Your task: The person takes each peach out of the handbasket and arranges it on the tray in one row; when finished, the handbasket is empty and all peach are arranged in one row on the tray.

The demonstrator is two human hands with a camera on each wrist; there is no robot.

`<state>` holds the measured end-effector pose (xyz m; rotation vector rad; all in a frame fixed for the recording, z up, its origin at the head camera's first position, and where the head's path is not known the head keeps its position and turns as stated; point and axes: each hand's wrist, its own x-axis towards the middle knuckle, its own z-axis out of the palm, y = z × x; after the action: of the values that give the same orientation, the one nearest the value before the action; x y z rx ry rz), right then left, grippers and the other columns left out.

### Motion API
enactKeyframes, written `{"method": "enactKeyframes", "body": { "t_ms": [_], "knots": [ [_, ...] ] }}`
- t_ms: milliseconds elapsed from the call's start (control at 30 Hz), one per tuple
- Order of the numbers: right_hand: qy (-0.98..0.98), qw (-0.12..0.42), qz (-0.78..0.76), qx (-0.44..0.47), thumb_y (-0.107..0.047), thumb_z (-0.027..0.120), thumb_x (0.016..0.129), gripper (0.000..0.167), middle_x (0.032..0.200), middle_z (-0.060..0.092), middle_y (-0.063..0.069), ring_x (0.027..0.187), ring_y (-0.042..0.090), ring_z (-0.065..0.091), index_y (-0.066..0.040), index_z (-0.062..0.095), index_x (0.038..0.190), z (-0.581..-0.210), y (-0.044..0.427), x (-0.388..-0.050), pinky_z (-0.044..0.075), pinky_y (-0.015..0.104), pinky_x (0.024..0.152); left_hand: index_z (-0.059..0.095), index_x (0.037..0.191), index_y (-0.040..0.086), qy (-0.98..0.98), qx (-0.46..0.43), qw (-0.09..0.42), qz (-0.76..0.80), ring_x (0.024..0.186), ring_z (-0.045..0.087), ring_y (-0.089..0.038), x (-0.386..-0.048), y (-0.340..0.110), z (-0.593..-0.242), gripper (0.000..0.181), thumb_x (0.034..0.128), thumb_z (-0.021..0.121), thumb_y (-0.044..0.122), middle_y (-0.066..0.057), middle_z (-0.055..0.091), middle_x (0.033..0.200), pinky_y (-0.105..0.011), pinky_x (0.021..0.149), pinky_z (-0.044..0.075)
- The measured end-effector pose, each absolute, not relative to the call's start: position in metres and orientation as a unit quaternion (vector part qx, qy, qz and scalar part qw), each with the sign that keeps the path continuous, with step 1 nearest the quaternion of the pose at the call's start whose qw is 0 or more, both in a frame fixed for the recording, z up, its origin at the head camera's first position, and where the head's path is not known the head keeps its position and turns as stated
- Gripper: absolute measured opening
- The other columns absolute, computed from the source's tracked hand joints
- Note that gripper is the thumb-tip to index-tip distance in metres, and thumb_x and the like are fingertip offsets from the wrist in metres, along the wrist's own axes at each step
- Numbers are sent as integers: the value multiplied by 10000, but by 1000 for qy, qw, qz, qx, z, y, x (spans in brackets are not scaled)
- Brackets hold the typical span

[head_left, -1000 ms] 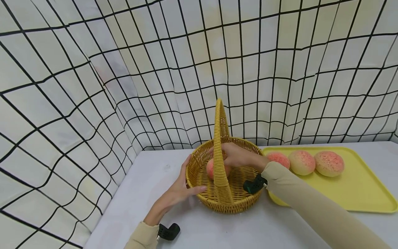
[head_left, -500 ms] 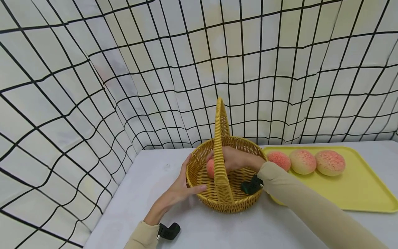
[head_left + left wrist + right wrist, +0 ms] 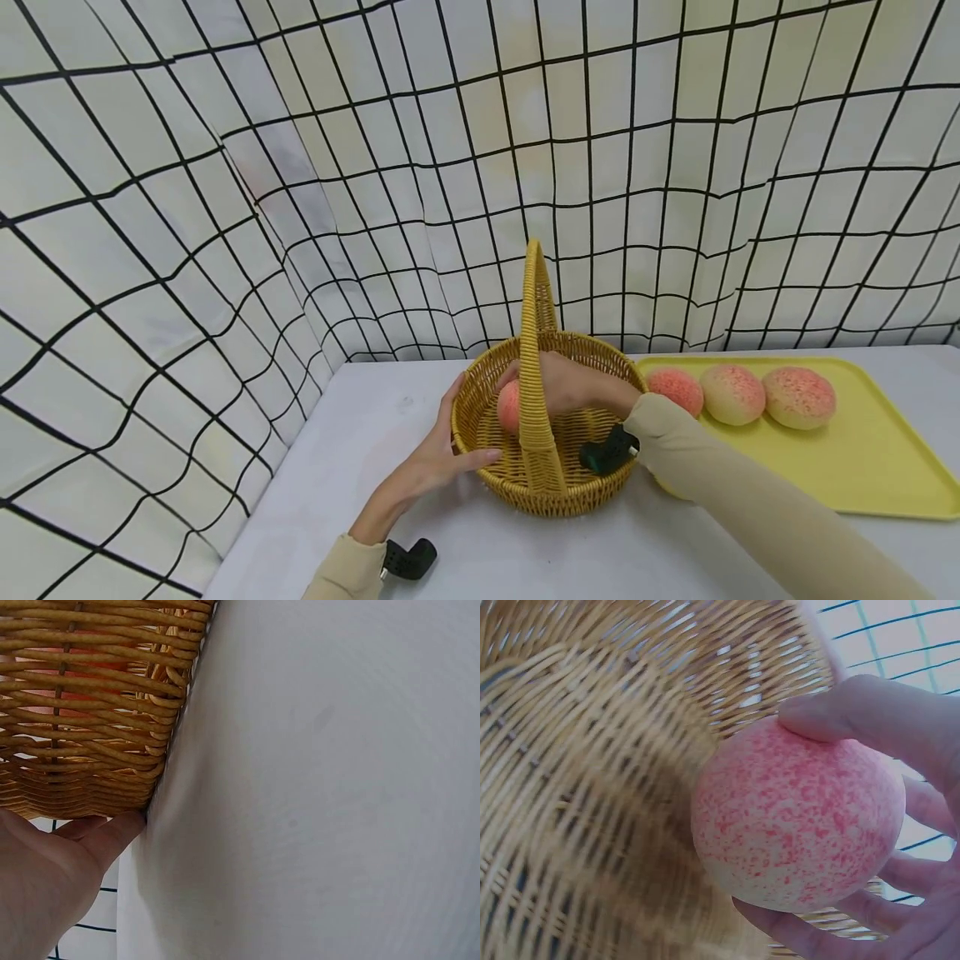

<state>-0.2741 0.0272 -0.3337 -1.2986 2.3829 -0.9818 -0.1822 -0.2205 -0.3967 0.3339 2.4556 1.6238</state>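
Note:
A round pink-speckled peach [image 3: 799,817] sits low inside the yellow wicker basket [image 3: 555,504], partly behind the tall handle in the head view. My right hand [image 3: 566,385] reaches into the basket and grips that peach, with the thumb on one side and the fingers on the other in the right wrist view. At the basket's left side, my left hand [image 3: 431,458] rests on the outer wall, its thumb and fingers spread and fairly straight. The left wrist view shows the fingertips [image 3: 112,834] against the wicker near the table; that hand's thumb is hidden there.
On the right lies a yellow tray [image 3: 862,467] with three peaches [image 3: 798,398] in a row along its back. Behind the white table [image 3: 360,417] and at its left stands a white cloth wall [image 3: 480,208] with a black grid net.
My right hand has lowered slightly around the peach and now covers more of it. The left hand stays against the basket, and the tray has not moved.

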Motion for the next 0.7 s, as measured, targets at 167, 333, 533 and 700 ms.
{"method": "enactKeyframes", "body": {
  "t_ms": [167,333,533,700],
  "knots": [
    [821,130,-393,-393,-117,859,824,512,1162,711,98,936,181,656,-23,685,1296,-312,49,-266,584,321,758,-79,1683,243,827,102,90,546,1571,181,-417,-181,-218,-396,1237,871,844,384,-204,89,1728,-627,1229,196],
    [844,96,-402,-343,-203,865,842,490,1255,663,79,1032,244,649,-144,687,1295,-289,92,-249,602,356,783,-93,1682,234,825,102,90,548,1566,187,-432,-180,-217,-394,1233,880,837,346,-221,84,1727,-635,1223,199],
    [876,27,-379,-298,-300,920,815,573,1266,656,47,1078,275,610,-219,671,1325,-273,166,-225,600,349,762,-97,1681,244,831,99,91,541,1572,162,-433,-179,-217,-393,1229,886,834,344,-210,49,1734,-645,1225,172],
    [906,-20,-341,-250,-290,914,830,609,1302,648,67,1046,150,630,-222,639,1369,-274,232,-213,587,297,735,-87,1683,225,835,98,86,534,1578,137,-428,-180,-217,-394,1224,885,832,343,-200,39,1738,-662,1224,145]
  ]
}}
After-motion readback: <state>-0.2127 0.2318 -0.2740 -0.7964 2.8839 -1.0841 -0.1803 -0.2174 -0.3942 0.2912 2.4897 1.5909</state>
